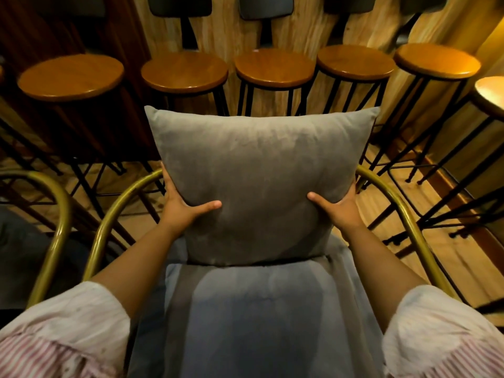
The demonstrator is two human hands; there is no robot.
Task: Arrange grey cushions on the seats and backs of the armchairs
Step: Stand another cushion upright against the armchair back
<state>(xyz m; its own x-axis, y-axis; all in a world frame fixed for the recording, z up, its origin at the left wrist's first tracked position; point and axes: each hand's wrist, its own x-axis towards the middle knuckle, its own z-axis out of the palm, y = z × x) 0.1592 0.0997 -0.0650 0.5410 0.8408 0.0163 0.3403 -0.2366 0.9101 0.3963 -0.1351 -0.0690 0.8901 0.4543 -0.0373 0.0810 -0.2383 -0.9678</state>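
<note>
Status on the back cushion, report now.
Both hands, left and right, grip the back cushion by its sides. Cushion upright, bottom edge on the seat cushion. Nothing in the way.

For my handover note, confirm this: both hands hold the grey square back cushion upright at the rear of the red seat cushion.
Wrong in one respect: the head view shows the seat cushion is grey, not red. Both the left hand and the right hand do hold the grey square back cushion upright at its rear.

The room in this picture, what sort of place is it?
Probably a bar or café: a row of round-topped wooden stools lines a wood-panelled counter front, and a brass-framed armchair with grey cushions faces it.
</note>
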